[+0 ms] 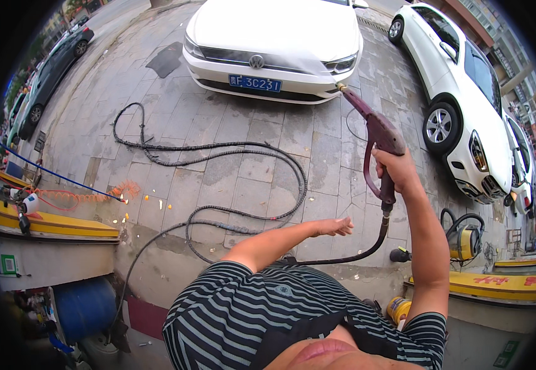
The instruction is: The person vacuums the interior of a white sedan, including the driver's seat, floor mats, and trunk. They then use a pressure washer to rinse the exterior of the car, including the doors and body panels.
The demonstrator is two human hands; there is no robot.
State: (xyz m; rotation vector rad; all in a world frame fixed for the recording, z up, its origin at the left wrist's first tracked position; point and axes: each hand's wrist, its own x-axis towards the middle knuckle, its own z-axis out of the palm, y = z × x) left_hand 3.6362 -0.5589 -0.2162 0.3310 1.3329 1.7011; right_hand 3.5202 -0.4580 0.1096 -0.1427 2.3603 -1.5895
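Observation:
My right hand (396, 169) grips the handle of a worn maroon pressure-washer spray gun (385, 132), raised on the right with its fingers behind the trigger guard. A brass nozzle (341, 87) at its tip sends a white spray (307, 62) across the front of a white Volkswagen car (268, 27). From the handle's base a black hose (369, 253) curves down toward my waist. In front of my body, my left hand (335, 226) is held out with nothing in it, its fingers loosely extended.
Looped wrapped hose (221, 150) lies over the paving (244, 180). Another white car (448, 83) is parked at right, near a yellow-and-black vacuum cleaner (465, 243). At left are an orange coiled air hose (87, 194), a yellow-edged counter (59, 222) and a blue drum (85, 303).

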